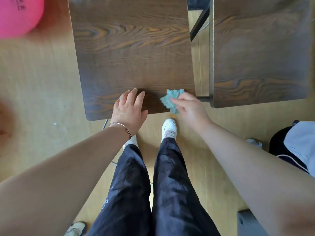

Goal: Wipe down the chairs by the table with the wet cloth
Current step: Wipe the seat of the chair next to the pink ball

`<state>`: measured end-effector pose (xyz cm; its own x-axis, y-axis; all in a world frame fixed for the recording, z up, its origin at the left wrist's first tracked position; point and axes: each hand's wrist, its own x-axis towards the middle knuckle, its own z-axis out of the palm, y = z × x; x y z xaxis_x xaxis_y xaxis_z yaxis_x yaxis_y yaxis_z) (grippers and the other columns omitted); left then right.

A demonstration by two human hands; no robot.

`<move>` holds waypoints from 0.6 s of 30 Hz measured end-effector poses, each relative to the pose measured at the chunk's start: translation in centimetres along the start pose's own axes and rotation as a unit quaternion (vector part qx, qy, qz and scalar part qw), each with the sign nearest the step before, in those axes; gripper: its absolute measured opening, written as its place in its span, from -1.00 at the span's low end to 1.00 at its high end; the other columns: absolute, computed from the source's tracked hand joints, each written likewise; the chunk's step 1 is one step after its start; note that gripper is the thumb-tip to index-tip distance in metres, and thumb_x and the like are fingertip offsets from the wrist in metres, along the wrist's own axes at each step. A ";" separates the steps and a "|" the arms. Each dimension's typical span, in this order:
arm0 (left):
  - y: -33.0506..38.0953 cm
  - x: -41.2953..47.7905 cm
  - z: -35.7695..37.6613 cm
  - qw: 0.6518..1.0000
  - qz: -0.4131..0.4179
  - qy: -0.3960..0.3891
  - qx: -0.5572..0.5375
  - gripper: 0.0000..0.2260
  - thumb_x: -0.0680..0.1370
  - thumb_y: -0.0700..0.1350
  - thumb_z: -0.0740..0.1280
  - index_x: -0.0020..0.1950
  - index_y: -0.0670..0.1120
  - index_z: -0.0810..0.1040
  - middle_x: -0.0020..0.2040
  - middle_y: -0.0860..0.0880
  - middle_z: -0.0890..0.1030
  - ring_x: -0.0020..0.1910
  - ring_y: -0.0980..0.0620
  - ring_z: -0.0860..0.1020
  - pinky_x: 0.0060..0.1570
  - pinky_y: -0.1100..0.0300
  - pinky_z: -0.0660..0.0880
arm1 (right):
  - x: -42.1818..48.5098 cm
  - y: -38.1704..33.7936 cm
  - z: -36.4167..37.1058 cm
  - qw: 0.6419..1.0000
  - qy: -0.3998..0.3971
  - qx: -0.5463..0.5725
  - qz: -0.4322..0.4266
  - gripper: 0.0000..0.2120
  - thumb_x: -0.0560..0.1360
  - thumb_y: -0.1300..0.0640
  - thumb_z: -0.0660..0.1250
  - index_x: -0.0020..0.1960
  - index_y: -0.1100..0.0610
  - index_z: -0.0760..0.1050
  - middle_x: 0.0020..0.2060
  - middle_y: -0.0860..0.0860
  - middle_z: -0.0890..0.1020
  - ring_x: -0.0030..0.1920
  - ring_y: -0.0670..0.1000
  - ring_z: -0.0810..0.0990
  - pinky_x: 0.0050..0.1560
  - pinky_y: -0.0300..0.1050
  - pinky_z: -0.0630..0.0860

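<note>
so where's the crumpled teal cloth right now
In the head view, the crumpled teal cloth is in the right hand, on the near right corner of the dark wooden seat.

Seat (131, 53) is matt, dark, grained wood; frame (199, 23) is black metal. Cloth (171, 100) is nubby teal textile. Floor (42, 86) is smooth, pale wood-look. Bracelet (121, 126) is glossy metal.

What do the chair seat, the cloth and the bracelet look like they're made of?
Chair seat: likely dark-stained wood or wood-look laminate, matte, with bold grain. Cloth: teal, fluffy, crumpled, probably microfibre. Bracelet: thin, shiny, rose-gold-coloured band, apparently metal.
</note>
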<state>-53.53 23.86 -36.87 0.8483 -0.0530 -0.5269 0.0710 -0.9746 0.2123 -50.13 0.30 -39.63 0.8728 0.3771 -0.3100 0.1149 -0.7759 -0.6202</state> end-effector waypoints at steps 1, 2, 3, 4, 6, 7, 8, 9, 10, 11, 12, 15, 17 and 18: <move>-0.6 -0.1 -0.2 1.000 0.000 0.006 -0.001 -0.44 0.60 0.10 0.20 0.55 0.01 0.12 0.55 -0.06 0.15 0.49 -0.14 0.12 0.41 -0.09 0.19 | -0.2 0.2 -0.5 0.999 0.035 0.000 0.020 -0.66 0.49 0.39 0.34 0.23 0.17 0.61 -0.03 0.08 0.59 -0.01 0.05 0.51 0.04 -0.17 0.43; -1.2 -0.2 -0.5 1.000 -0.001 0.012 -0.002 -0.44 0.60 0.10 0.20 0.55 0.00 0.13 0.54 -0.07 0.16 0.48 -0.15 0.14 0.40 -0.10 0.20 | -0.5 0.6 -1.1 0.997 0.064 -0.010 0.038 -0.65 0.49 0.40 0.35 0.24 0.18 0.61 -0.01 0.10 0.59 0.00 0.06 0.53 0.06 -0.18 0.43; -1.8 -0.1 -0.8 1.000 -0.004 0.018 -0.003 -0.45 0.60 0.10 0.20 0.54 0.00 0.13 0.54 -0.07 0.17 0.47 -0.16 0.15 0.40 -0.12 0.21 | -0.8 1.0 -1.6 0.995 0.081 -0.021 0.055 -0.64 0.49 0.39 0.35 0.25 0.18 0.59 0.02 0.11 0.59 0.02 0.07 0.55 0.09 -0.18 0.43; -2.5 0.0 -1.1 1.000 -0.006 0.024 -0.002 -0.45 0.60 0.10 0.20 0.54 0.00 0.14 0.53 -0.07 0.18 0.46 -0.17 0.16 0.39 -0.13 0.22 | -1.0 1.4 -1.8 0.993 0.083 -0.035 0.072 -0.62 0.49 0.39 0.35 0.28 0.18 0.57 0.06 0.12 0.59 0.07 0.10 0.55 0.13 -0.17 0.42; -4.0 0.4 -1.7 0.999 -0.013 0.039 0.000 -0.46 0.60 0.09 0.20 0.53 -0.02 0.16 0.52 -0.08 0.20 0.45 -0.18 0.18 0.38 -0.15 0.24 | -1.3 1.8 -1.5 0.991 0.050 -0.060 0.105 -0.56 0.50 0.35 0.35 0.37 0.17 0.50 0.18 0.11 0.56 0.20 0.15 0.51 0.24 -0.12 0.39; -4.8 0.6 -2.0 0.999 -0.017 0.047 0.000 -0.46 0.59 0.09 0.21 0.53 -0.02 0.18 0.51 -0.09 0.21 0.45 -0.18 0.18 0.37 -0.15 0.25 | -1.4 1.8 -1.1 0.990 0.034 -0.067 0.119 -0.53 0.51 0.34 0.35 0.40 0.16 0.46 0.22 0.11 0.54 0.24 0.15 0.49 0.27 -0.12 0.36; -5.5 0.8 -2.3 0.998 -0.023 0.053 -0.001 -0.46 0.59 0.09 0.22 0.52 -0.02 0.19 0.51 -0.09 0.22 0.45 -0.18 0.18 0.36 -0.16 0.25 | -1.4 1.6 -0.7 0.989 0.029 -0.070 0.126 -0.52 0.51 0.33 0.35 0.42 0.17 0.44 0.23 0.11 0.53 0.25 0.15 0.48 0.27 -0.13 0.35; -6.3 0.9 -2.5 0.998 -0.029 0.060 -0.004 -0.46 0.58 0.09 0.23 0.52 -0.02 0.20 0.50 -0.09 0.22 0.44 -0.18 0.19 0.36 -0.15 0.25 | -1.4 1.3 -0.3 0.989 0.031 -0.070 0.128 -0.51 0.51 0.34 0.35 0.42 0.17 0.43 0.21 0.11 0.54 0.23 0.15 0.49 0.26 -0.13 0.36; -7.0 1.0 -2.6 0.997 -0.035 0.064 -0.007 -0.46 0.58 0.09 0.24 0.52 -0.02 0.20 0.50 -0.10 0.23 0.44 -0.19 0.19 0.36 -0.15 0.25 | -1.4 0.9 0.0 0.989 0.034 -0.070 0.128 -0.51 0.51 0.35 0.35 0.42 0.18 0.43 0.19 0.12 0.54 0.21 0.16 0.50 0.25 -0.12 0.38; -7.7 1.1 -2.8 0.997 -0.041 0.068 -0.010 -0.46 0.57 0.08 0.25 0.51 -0.02 0.21 0.50 -0.10 0.23 0.44 -0.19 0.19 0.36 -0.14 0.25 | -1.4 0.5 0.3 0.990 0.033 -0.067 0.123 -0.51 0.50 0.36 0.35 0.41 0.19 0.44 0.16 0.12 0.55 0.18 0.17 0.51 0.24 -0.10 0.40; -8.3 1.0 -2.8 0.996 -0.046 0.072 -0.013 -0.45 0.57 0.08 0.25 0.51 -0.02 0.21 0.49 -0.10 0.24 0.43 -0.20 0.20 0.36 -0.14 0.25 | -1.4 0.0 0.7 0.991 0.026 -0.064 0.115 -0.51 0.49 0.37 0.36 0.40 0.18 0.45 0.14 0.11 0.56 0.16 0.18 0.52 0.23 -0.09 0.42; -10.1 0.6 -3.0 0.995 -0.058 0.077 -0.022 -0.45 0.56 0.08 0.26 0.51 -0.02 0.20 0.49 -0.11 0.23 0.43 -0.21 0.21 0.36 -0.16 0.26 | -1.2 -2.1 2.4 0.994 -0.010 -0.059 0.093 -0.53 0.48 0.36 0.37 0.37 0.14 0.50 0.10 0.07 0.59 0.11 0.16 0.54 0.17 -0.10 0.46; -11.3 0.1 -3.0 0.995 -0.064 0.077 -0.028 -0.45 0.56 0.07 0.26 0.51 -0.02 0.20 0.50 -0.11 0.23 0.43 -0.21 0.20 0.35 -0.17 0.27 | -0.7 -3.9 3.9 0.995 -0.025 -0.050 0.081 -0.54 0.48 0.36 0.37 0.36 0.13 0.51 0.10 0.06 0.59 0.09 0.14 0.55 0.13 -0.11 0.48; -11.8 -0.2 -3.1 0.994 -0.067 0.079 -0.032 -0.45 0.56 0.07 0.26 0.51 -0.02 0.20 0.50 -0.11 0.23 0.43 -0.21 0.20 0.34 -0.17 0.27 | -0.3 -4.9 4.6 0.996 -0.033 -0.046 0.075 -0.55 0.49 0.35 0.37 0.36 0.12 0.51 0.11 0.05 0.59 0.09 0.13 0.54 0.12 -0.11 0.47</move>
<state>-52.92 36.09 -36.73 0.9007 0.1158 -0.4188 0.2175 -0.9546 0.2038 -53.16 6.35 -39.82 0.8503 0.2836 -0.4433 0.0312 -0.8681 -0.4954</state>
